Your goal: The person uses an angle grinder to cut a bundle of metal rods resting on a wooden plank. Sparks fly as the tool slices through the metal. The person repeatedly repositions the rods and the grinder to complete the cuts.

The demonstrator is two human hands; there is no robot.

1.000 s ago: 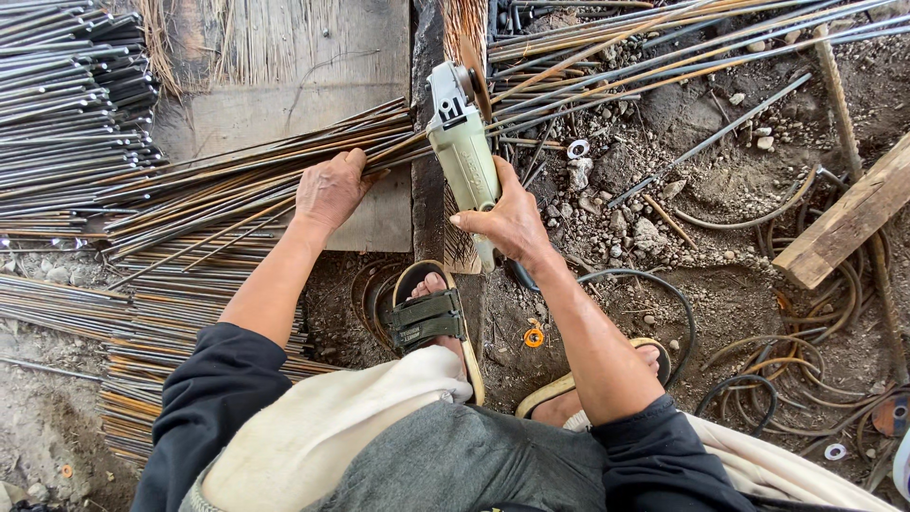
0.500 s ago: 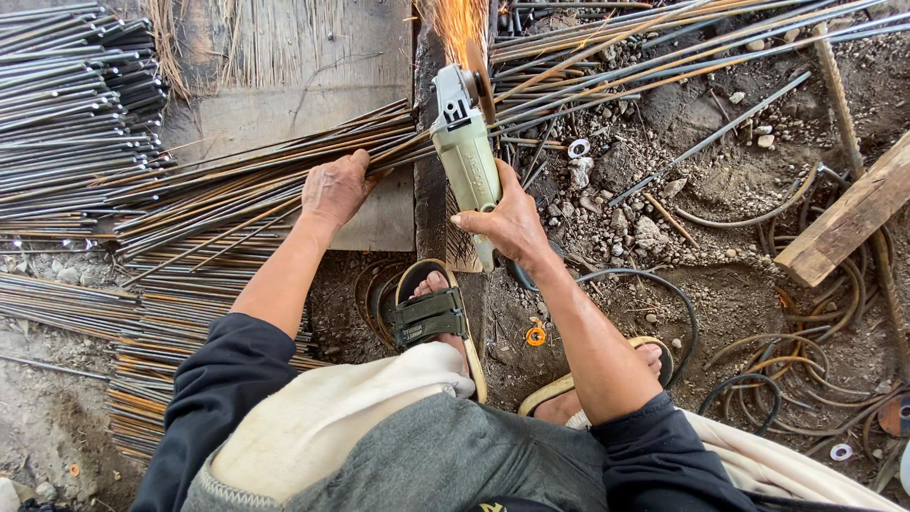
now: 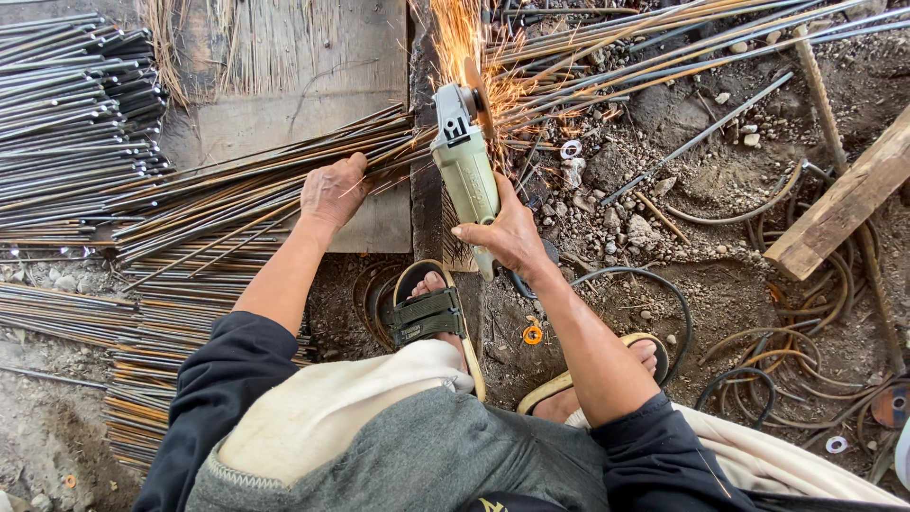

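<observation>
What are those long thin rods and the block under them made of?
The rods look like steel: thin, grey, rust-streaked in places, and throwing orange sparks where the grinder in the right hand meets them. The left hand presses them down. The block seems to be wood, going by its grain and worn, dull surface.

Rusty rough steel rods (image 3: 237, 190); matt green plastic grinder (image 3: 466, 171); weathered rough wooden board (image 3: 303, 85).

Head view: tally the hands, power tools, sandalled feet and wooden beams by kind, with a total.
Hands: 2 (left hand on the steel rods, right hand gripping the grinder)
Angle grinder: 1
Sandalled feet: 2 (left foot, right foot)
Wooden beam: 1
Total: 6
</observation>
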